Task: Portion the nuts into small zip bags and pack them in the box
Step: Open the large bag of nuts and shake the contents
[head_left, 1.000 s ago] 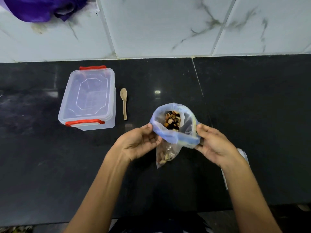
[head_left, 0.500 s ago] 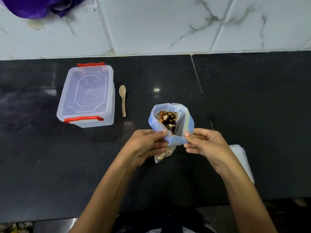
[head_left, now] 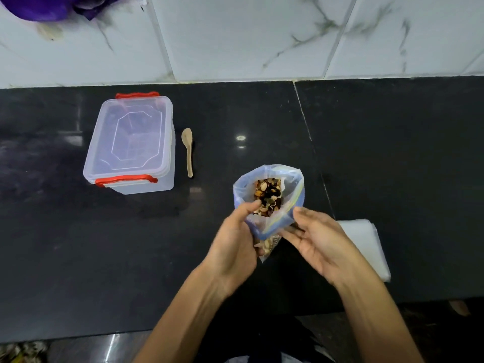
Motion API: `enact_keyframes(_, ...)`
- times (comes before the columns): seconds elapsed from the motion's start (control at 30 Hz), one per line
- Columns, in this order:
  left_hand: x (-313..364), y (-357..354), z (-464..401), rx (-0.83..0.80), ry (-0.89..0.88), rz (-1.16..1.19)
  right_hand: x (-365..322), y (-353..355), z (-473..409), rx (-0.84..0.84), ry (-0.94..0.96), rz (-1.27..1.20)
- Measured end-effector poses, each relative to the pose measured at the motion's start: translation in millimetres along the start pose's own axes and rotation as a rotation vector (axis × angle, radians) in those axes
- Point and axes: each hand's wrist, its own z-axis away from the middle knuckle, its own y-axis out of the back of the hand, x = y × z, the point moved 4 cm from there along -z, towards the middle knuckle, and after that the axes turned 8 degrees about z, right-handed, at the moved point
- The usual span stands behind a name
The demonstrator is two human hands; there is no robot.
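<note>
While I watch from the head camera, this is what I read off the black counter:

Zip bag: the big zip bag stands upright near the middle of the counter, toward its front edge, with its blue-edged mouth pulled open.

Nuts: the nuts show through the open mouth as a mix of pale, brown and dark pieces; more show through the clear wall low down between the two hands.

Left hand: my left hand grips the bag's left side, thumb curled over the rim and pinching it, fingers wrapped round the bag's body below.

Right hand: my right hand sits against the bag's right side, palm up and fingers loosely spread under the folded rim; whether the thumb actually pinches the plastic I cannot tell from this angle.

Box: the clear plastic box sits toward the counter's back left, lid on, a red latch at its near end and its far end.

Spoon: a small wooden spoon lies flat just beside the box's right side, bowl toward the wall, not touching it.

Small bags: a flat stack of clear small zip bags lies by the counter's front edge, just right of my right wrist.

Wall: white marbled tiles rise behind the counter, with purple cloth in the top left corner.
</note>
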Motion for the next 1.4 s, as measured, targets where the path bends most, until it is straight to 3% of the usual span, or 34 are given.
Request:
enact_keyframes(0.17, -21, 4, -14, 0.210, -0.126, -0.084, 20, -4, -8, 0.000, -0.201, -0.242)
enact_keyframes(0.3, -30, 8, -13, 0.246, -0.128, -0.016, 26, -3, -12, -0.060, -0.198, -0.299)
enact_keyframes(0.4, -34, 10, -6, 0.352, -0.096, -0.183, 15, -5, -10, -0.057, -0.067, 0.068)
enact_keyframes(0.47, -28, 11, -1, 0.446, -0.105, -0.364, 5, 2, -10, 0.111, 0.034, 0.444)
enact_keyframes(0.53, -15, 10, 1, 0.488, -0.189, -0.469, -6, 9, -8, 0.199, 0.123, 0.842)
enact_keyframes(0.6, 0, 10, -1, 0.483, -0.307, -0.632, -14, 12, -5, 0.192, 0.203, 1.058)
enact_keyframes(0.67, 15, 13, -5, 0.501, -0.372, -0.912, -20, 14, -2, 0.213, 0.272, 1.071)
enact_keyframes(0.73, 25, 19, -9, 0.519, -0.327, -1.124, -26, 15, -5, 0.248, 0.342, 1.042)
enact_keyframes(0.8, 36, 18, -12, 0.535, -0.306, -1.217, -37, 16, -15, 0.259, 0.428, 1.036)
enact_keyframes(0.9, 62, 5, -25, 0.600, -0.505, -1.277, -57, 4, -32, 0.211, 0.587, 1.129)
enact_keyframes(1.03, 77, -13, -59, 0.452, -0.528, -1.451, -70, -8, -43, 0.202, 0.668, 1.315)
enact_keyframes(1.13, 85, -15, -66, 0.399, -0.488, -1.390, -72, -9, -46, 0.204, 0.657, 1.414)
enact_keyframes(1.23, 89, -18, -67, 0.279, -0.284, -1.224, -74, -10, -47, 0.146, 0.569, 1.435)
enact_keyframes(1.4, 84, -3, -66, 0.298, 0.097, -0.651, -71, -13, -44, 0.033, 0.049, 0.890)
